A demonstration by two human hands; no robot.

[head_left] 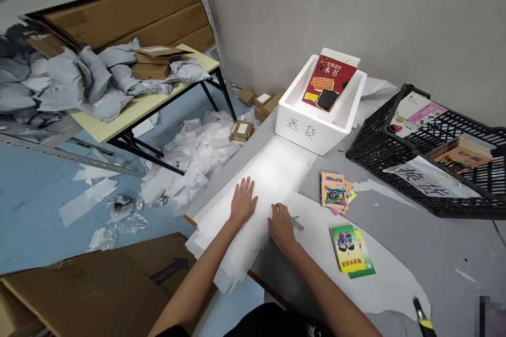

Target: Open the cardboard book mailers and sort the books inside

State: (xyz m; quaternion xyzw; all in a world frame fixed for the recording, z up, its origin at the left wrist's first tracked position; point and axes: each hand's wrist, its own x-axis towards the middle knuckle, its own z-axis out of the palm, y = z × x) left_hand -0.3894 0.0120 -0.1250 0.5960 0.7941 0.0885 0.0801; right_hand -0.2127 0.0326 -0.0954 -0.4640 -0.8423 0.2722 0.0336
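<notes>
A stack of thin white packing foam sheets [263, 179] lies at the table's left edge, its near end hanging over. My left hand [242, 203] rests flat on top of the stack, fingers spread. At the right edge of the sheets, my right hand [281, 225] has its fingers curled and closed on the border of the foam; the fingertips are partly hidden. Right of it lie a small pile of pink-covered booklets [334, 192] and, nearer me, green and yellow booklets [351, 253]. A cutter knife [424, 318] sits at the lower right.
A white foam box [316, 134] holding a red book [330, 80] stands behind the sheets. Right of it is a black crate [415, 179] with books. Grey parcels [71, 84] cover a side table at left. Foam scraps [190, 152] litter the floor. An open carton [98, 289] stands lower left.
</notes>
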